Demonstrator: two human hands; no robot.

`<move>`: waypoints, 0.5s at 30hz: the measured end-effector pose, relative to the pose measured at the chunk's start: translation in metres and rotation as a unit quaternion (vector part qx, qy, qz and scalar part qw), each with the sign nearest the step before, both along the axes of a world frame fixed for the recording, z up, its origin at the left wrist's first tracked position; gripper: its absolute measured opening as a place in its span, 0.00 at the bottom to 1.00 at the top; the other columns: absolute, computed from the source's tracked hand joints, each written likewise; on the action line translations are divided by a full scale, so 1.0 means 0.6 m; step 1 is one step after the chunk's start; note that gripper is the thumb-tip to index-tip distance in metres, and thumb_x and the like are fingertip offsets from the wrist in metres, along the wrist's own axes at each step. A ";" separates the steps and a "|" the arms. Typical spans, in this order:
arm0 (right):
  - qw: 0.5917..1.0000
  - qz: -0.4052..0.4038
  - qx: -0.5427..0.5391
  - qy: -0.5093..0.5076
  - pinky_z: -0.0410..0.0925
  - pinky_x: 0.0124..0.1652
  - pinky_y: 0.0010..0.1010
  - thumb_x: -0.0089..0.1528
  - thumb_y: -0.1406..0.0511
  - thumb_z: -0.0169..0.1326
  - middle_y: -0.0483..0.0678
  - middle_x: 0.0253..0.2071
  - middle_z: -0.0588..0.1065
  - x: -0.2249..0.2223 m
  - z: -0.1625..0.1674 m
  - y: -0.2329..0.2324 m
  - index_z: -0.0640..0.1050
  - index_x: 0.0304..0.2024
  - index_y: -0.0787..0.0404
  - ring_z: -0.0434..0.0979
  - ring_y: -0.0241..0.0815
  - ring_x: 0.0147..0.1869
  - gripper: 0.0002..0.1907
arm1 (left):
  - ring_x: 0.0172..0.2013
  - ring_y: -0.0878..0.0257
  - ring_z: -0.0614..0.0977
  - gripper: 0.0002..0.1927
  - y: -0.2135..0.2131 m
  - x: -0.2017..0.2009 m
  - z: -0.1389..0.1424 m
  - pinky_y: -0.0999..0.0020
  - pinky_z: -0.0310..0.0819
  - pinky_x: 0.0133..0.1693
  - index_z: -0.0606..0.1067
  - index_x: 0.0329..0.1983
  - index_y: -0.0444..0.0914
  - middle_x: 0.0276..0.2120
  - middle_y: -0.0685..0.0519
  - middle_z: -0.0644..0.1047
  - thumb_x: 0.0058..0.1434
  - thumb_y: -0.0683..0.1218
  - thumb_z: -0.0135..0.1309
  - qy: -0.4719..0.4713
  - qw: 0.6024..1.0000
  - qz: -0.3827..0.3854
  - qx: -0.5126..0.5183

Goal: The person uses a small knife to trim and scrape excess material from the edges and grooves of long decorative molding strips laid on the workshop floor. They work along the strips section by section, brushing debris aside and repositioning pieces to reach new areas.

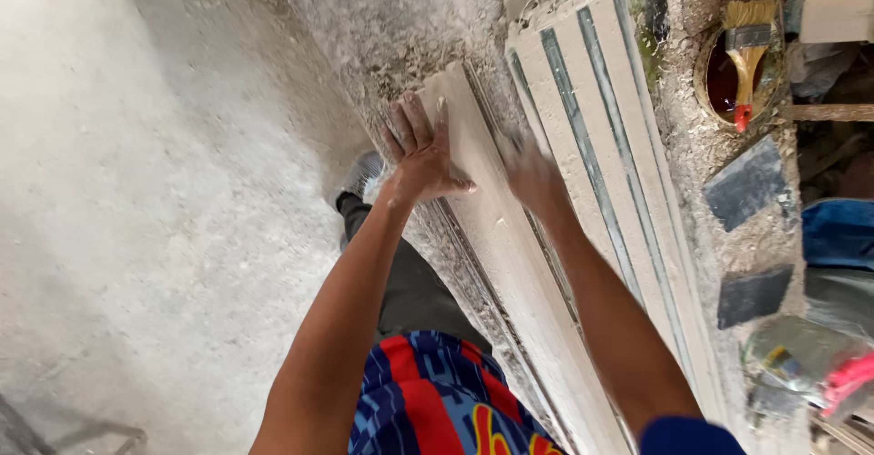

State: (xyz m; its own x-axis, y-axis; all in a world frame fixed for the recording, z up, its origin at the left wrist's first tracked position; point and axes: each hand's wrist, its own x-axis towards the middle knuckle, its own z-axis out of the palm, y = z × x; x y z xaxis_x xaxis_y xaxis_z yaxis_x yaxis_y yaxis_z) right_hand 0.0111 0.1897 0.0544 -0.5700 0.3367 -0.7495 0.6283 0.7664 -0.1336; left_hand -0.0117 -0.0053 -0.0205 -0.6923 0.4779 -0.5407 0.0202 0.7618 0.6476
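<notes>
A long pale wooden board (510, 264) lies along the dusty workbench edge, running from the top centre to the bottom. My left hand (421, 154) lies flat on its far end, fingers spread. My right hand (531, 178), blurred, rests on the board's right edge; I cannot tell if it holds anything. Several more pale strips (601, 145) with dark gaps between them lie side by side just to the right.
A paintbrush (746, 54) rests across a round tin of dark liquid (719, 81) at the top right. Two dark sanding pads (746, 182) (754, 296) lie on the sawdust-covered bench. Bags and clutter (819, 364) sit at the right. Grey concrete floor (137, 191) spreads left.
</notes>
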 end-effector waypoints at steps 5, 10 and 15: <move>0.999 0.019 0.013 -0.040 0.76 0.40 0.47 0.73 0.50 0.30 0.68 0.56 0.74 0.243 0.045 0.074 0.57 0.77 0.47 0.84 0.56 0.39 0.30 | 0.66 0.29 0.13 0.79 0.001 -0.020 0.013 0.22 0.12 0.62 0.28 0.79 0.45 0.71 0.31 0.17 0.42 0.72 0.70 -0.035 0.999 -0.017 -0.033; 0.998 -0.029 -0.008 -0.058 0.59 0.63 0.62 0.71 0.42 0.32 0.64 0.69 0.63 0.082 0.027 0.023 0.57 0.75 0.50 0.69 0.62 0.65 0.36 | 0.64 0.31 0.11 0.78 0.002 -0.016 0.010 0.24 0.09 0.62 0.27 0.79 0.48 0.70 0.32 0.15 0.42 0.73 0.70 -0.051 0.998 -0.012 -0.025; 0.986 -0.124 -0.107 -0.027 0.68 0.28 0.34 0.74 0.46 0.37 0.68 0.56 0.74 -0.158 0.010 -0.057 0.62 0.73 0.57 0.66 0.42 0.31 0.32 | 0.62 0.28 0.10 0.80 0.009 -0.005 -0.002 0.22 0.06 0.60 0.23 0.77 0.46 0.68 0.30 0.14 0.43 0.74 0.69 -0.039 0.999 -0.016 -0.026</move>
